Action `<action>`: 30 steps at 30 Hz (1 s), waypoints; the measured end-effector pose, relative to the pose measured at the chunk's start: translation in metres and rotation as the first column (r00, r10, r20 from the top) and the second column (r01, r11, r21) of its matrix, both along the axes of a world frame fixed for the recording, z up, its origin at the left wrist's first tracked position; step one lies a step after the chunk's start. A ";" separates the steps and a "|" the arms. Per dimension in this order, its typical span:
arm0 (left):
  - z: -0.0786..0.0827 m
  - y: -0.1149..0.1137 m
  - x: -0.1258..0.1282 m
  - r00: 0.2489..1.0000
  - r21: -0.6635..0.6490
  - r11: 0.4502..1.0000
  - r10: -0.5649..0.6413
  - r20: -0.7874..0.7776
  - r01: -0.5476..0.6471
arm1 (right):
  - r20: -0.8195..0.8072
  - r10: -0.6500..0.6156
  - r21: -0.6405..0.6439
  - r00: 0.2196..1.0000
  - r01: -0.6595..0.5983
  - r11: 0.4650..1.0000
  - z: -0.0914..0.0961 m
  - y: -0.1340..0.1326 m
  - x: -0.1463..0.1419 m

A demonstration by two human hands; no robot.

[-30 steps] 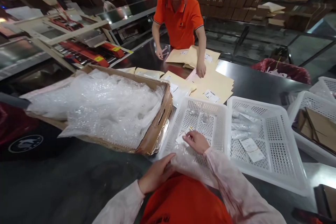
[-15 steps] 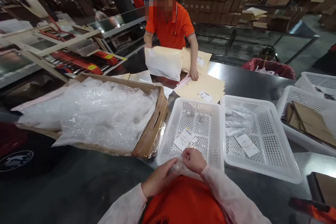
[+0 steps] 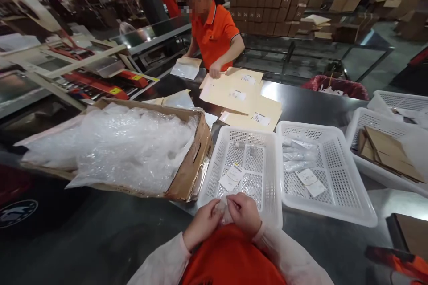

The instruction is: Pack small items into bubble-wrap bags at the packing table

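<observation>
Close to my body, over the near edge of a white plastic basket (image 3: 274, 178), my left hand (image 3: 203, 222) and my right hand (image 3: 244, 213) are closed on a small clear plastic bag (image 3: 226, 214). Fingers cover most of it, and what is inside cannot be made out. Within that basket lie a white label slip (image 3: 232, 177) and small clear-wrapped items. The second white basket (image 3: 349, 178), on the right, holds several clear-wrapped pieces (image 3: 298, 156) and another paper slip (image 3: 311, 182).
Left of the baskets stands a cardboard box (image 3: 190, 160) heaped with clear bubble wrap bags (image 3: 133, 147). Across the metal table a co-worker (image 3: 214, 31) in orange handles yellow envelopes (image 3: 234, 93). Another basket with flat brown cardboard (image 3: 391, 151) is at the far right.
My right hand has turned and come down beside my left at the bag. Opposite me, the co-worker has swung left, moving a white envelope that way.
</observation>
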State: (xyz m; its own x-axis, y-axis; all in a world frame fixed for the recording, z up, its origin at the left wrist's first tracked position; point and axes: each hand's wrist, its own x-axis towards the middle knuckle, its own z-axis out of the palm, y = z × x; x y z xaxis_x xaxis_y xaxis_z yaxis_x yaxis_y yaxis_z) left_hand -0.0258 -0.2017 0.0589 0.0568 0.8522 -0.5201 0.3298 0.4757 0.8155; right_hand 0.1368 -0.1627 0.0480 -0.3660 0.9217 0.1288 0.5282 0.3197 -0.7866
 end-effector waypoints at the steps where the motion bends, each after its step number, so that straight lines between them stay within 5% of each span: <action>1: 0.001 0.000 0.000 0.981 0.088 0.994 -0.042 -0.188 0.059 | -0.041 -0.025 0.004 0.999 0.025 1.000 0.002 0.001 0.002; 3: 0.005 0.000 -0.002 0.890 0.186 0.960 -0.107 -0.442 0.208 | -0.117 -0.080 -0.007 0.990 0.080 0.997 0.007 0.004 0.006; 6: 0.011 0.000 -0.003 0.813 0.326 0.835 -0.221 -0.539 0.443 | -0.199 -0.164 -0.086 0.966 0.150 0.985 0.017 0.011 0.015; 8: 0.015 -0.002 -0.001 0.751 0.495 0.640 -0.203 -0.628 0.587 | -0.225 -0.164 -0.144 0.960 0.134 0.981 0.024 0.014 0.020; 11: 0.022 -0.002 0.003 0.716 0.700 0.309 0.080 -0.693 0.644 | -0.237 -0.028 -0.159 0.971 -0.010 0.987 0.032 0.013 0.024; 14: 0.028 0.003 0.008 0.769 0.794 0.149 0.195 -0.608 0.590 | -0.260 0.145 -0.112 0.955 -0.179 0.977 0.040 0.009 0.025; 17: 0.030 0.011 0.010 0.850 0.834 0.181 -0.024 -0.527 0.522 | -0.354 0.230 -0.060 0.907 -0.267 0.962 0.044 0.012 0.035; 20: 0.031 0.019 0.012 0.888 0.825 0.330 -0.177 -0.424 0.459 | -0.462 0.281 -0.101 0.841 -0.365 0.925 0.039 0.024 0.052; 25: 0.045 0.048 0.018 0.942 0.718 0.610 -0.204 -0.264 0.334 | -0.456 0.349 -0.409 0.819 -0.541 0.735 0.014 0.038 0.067; 27: 0.051 0.060 0.022 0.950 0.669 0.675 -0.234 -0.207 0.312 | -0.437 0.306 -0.429 0.846 -0.495 0.756 0.007 0.039 0.065; 30: 0.057 0.072 0.026 0.942 0.646 0.687 -0.281 -0.185 0.332 | -0.465 0.293 -0.380 0.835 -0.488 0.786 -0.001 0.037 0.061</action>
